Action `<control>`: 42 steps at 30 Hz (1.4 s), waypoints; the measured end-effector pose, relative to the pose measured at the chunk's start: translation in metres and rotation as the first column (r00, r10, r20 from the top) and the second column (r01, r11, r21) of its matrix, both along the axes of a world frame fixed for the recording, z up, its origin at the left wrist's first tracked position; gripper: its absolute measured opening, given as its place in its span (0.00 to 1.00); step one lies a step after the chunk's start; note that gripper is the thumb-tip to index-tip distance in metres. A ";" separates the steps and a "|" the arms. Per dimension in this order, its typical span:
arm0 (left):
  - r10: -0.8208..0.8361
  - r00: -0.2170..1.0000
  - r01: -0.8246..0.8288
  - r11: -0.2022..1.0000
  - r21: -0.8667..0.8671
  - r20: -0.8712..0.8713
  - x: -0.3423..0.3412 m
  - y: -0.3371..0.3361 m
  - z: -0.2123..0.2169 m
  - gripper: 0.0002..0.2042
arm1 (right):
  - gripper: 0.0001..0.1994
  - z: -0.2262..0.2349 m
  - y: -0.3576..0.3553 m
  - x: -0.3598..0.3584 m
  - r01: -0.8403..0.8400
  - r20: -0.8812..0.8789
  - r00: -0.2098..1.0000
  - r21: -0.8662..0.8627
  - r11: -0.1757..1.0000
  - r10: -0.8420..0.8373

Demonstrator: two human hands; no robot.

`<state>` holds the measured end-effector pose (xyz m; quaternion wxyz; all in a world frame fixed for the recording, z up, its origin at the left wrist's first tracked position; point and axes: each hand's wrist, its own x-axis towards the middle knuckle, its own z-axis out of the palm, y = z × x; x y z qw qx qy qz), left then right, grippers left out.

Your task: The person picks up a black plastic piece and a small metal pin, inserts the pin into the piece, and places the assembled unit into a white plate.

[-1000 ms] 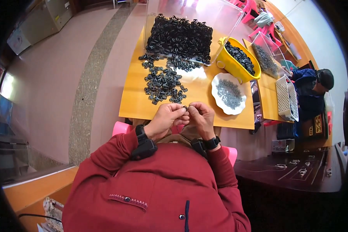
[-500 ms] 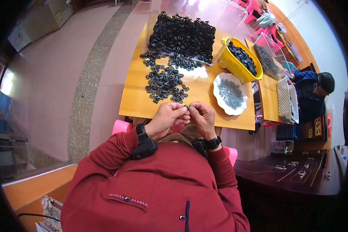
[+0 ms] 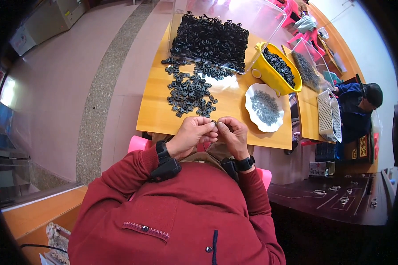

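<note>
Both hands pinch one small black part

Up close, the left hand (image 3: 191,134) and right hand (image 3: 232,134) meet fingertip to fingertip, closed on a tiny black plastic part (image 3: 214,122) at the near edge of the wooden table (image 3: 157,110). Compared with a second ago, the hands have barely shifted, so the fiddling continues. Just beyond the grip lies a loose heap of black parts (image 3: 188,92); right of it sits a white dish (image 3: 264,108) and, farther off, a yellow tub (image 3: 276,73).

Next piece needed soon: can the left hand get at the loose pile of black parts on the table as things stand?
Probably yes. The loose pile of black parts lies on the wooden table just ahead of the left hand, nothing between them. But both hands are pinching a small part, so it must let go first.
</note>
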<state>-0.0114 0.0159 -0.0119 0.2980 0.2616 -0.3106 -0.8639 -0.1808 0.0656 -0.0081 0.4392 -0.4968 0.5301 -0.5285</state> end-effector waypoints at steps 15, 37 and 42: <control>-0.008 0.997 0.016 0.996 -0.092 0.083 -0.001 0.002 -0.002 0.06 | 0.02 0.005 -0.002 -0.004 -0.072 -0.138 0.988 -0.046 0.996 0.065; 0.047 0.998 -0.045 0.999 -0.028 0.050 0.000 -0.001 0.004 0.06 | 0.05 0.006 -0.003 -0.005 -0.081 0.020 0.997 0.067 0.994 0.080; 0.046 0.998 -0.045 0.999 -0.017 0.033 -0.001 -0.001 0.003 0.05 | 0.05 0.003 -0.002 -0.003 -0.065 0.030 0.998 0.044 0.997 0.063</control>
